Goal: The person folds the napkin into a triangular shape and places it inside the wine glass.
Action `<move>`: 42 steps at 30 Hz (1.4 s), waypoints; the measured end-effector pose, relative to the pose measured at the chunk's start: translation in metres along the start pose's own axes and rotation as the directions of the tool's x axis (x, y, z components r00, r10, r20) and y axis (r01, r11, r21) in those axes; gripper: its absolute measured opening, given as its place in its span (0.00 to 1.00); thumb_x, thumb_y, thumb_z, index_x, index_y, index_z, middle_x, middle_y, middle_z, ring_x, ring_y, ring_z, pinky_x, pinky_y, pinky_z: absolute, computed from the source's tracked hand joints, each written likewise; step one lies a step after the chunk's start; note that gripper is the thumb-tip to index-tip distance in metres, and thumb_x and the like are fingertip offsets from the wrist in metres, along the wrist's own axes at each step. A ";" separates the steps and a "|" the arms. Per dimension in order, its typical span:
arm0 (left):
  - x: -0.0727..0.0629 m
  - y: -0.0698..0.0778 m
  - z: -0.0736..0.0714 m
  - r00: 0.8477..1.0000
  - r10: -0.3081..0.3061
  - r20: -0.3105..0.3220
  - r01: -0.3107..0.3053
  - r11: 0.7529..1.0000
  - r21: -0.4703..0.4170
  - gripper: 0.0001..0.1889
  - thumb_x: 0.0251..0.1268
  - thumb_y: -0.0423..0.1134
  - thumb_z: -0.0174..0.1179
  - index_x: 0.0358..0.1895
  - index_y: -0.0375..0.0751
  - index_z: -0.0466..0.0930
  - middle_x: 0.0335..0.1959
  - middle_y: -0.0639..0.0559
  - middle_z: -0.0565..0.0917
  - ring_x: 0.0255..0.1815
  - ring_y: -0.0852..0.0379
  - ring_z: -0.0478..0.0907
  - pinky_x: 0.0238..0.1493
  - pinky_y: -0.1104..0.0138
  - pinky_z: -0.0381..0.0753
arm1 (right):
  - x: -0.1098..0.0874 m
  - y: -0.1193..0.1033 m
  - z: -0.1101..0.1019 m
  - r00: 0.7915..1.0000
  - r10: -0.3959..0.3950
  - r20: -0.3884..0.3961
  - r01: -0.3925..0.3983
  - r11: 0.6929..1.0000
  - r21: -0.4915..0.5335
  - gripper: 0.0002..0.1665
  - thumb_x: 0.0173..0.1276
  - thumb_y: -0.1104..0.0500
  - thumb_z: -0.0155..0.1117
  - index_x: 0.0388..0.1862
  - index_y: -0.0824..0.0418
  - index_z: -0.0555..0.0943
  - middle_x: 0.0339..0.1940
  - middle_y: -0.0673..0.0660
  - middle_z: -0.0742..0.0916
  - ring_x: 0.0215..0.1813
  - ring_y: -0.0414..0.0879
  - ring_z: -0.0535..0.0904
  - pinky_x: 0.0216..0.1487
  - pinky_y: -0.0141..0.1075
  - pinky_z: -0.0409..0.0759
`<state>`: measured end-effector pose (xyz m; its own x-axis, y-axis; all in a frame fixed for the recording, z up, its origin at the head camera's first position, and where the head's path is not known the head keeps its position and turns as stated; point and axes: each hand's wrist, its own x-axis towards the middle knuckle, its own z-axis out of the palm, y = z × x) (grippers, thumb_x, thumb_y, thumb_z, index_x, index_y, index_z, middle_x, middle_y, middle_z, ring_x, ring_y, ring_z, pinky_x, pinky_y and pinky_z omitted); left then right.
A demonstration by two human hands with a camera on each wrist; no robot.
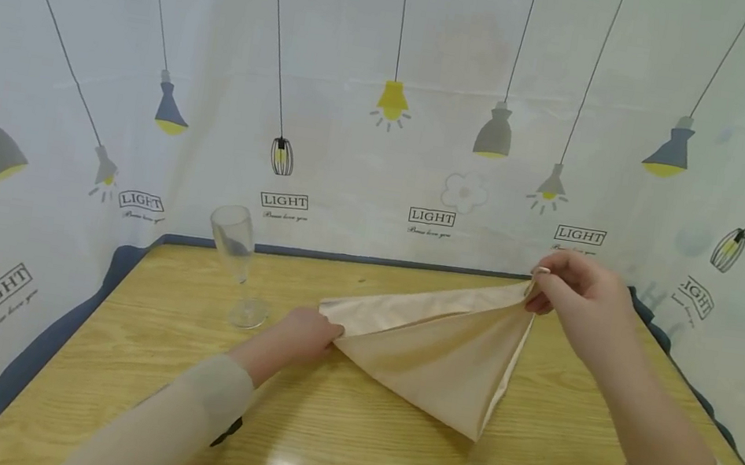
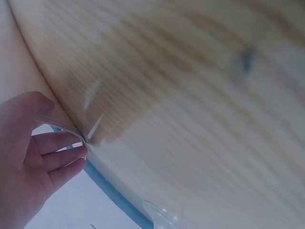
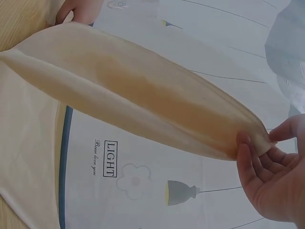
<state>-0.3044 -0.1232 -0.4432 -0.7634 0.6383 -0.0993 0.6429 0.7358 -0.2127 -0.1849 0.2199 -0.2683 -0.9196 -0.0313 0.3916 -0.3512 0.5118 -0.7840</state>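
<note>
A cream satin cloth napkin (image 1: pixel 434 352) stretches between my two hands, folded into layers that gape along a slanting slit. My left hand (image 1: pixel 304 334) pinches its left corner low over the table. Higher up on the right, my right hand (image 1: pixel 574 297) grips the top right corner between thumb and fingers, lifting that side. The lowest point of the cloth hangs toward the table's front. In the right wrist view the napkin (image 3: pixel 143 95) bows into a long open fold. The left wrist view shows the left hand (image 2: pixel 43 152) with the cloth edge between thumb and fingers.
A clear stemmed glass (image 1: pixel 243 270) stands upright at the back left, just beyond my left hand. The wooden table (image 1: pixel 133 358) meets a white curtain (image 1: pixel 374 18) printed with lamps, with a blue strip (image 1: pixel 312 253) along its edge.
</note>
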 end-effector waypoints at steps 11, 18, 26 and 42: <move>-0.024 -0.001 -0.005 1.000 -0.012 -0.019 0.011 0.999 -0.052 0.11 0.67 0.40 0.61 0.26 0.46 0.74 0.21 0.54 0.76 0.24 0.55 0.74 0.32 0.59 0.76 | 0.007 0.017 -0.005 1.000 0.010 -0.005 -0.009 0.998 0.063 0.13 0.76 0.58 0.55 0.41 0.69 0.76 0.30 0.51 0.85 0.32 0.41 0.84 0.36 0.30 0.82; -0.037 0.001 -0.011 1.000 0.001 -0.014 -0.002 0.998 -0.065 0.10 0.66 0.40 0.63 0.26 0.46 0.75 0.20 0.55 0.76 0.22 0.57 0.73 0.30 0.60 0.76 | 0.006 0.025 -0.010 1.000 0.005 -0.015 -0.005 1.000 0.021 0.12 0.76 0.57 0.55 0.41 0.67 0.75 0.28 0.52 0.84 0.30 0.42 0.83 0.33 0.31 0.82; -0.035 -0.003 -0.007 0.999 -0.029 -0.027 0.027 0.996 -0.082 0.08 0.61 0.35 0.67 0.41 0.42 0.80 0.31 0.49 0.79 0.34 0.51 0.79 0.37 0.58 0.80 | 0.006 0.025 -0.012 1.000 0.005 -0.014 -0.005 1.000 0.020 0.12 0.77 0.57 0.53 0.42 0.66 0.76 0.28 0.53 0.85 0.29 0.42 0.82 0.32 0.30 0.81; -0.021 -0.017 -0.002 0.999 -0.031 -0.042 0.027 0.996 -0.088 0.07 0.61 0.30 0.66 0.41 0.44 0.85 0.38 0.50 0.83 0.41 0.52 0.81 0.46 0.60 0.80 | 0.007 0.014 -0.021 0.999 0.000 -0.052 0.003 0.998 0.061 0.10 0.76 0.58 0.53 0.40 0.64 0.78 0.26 0.50 0.85 0.28 0.40 0.83 0.31 0.29 0.81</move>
<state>-0.2990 -0.1487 -0.4359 -0.7798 0.6239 -0.0516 0.6247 0.7701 -0.1292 -0.1926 0.2447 -0.2662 -0.9093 0.0131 0.4159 -0.3641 0.4587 -0.8106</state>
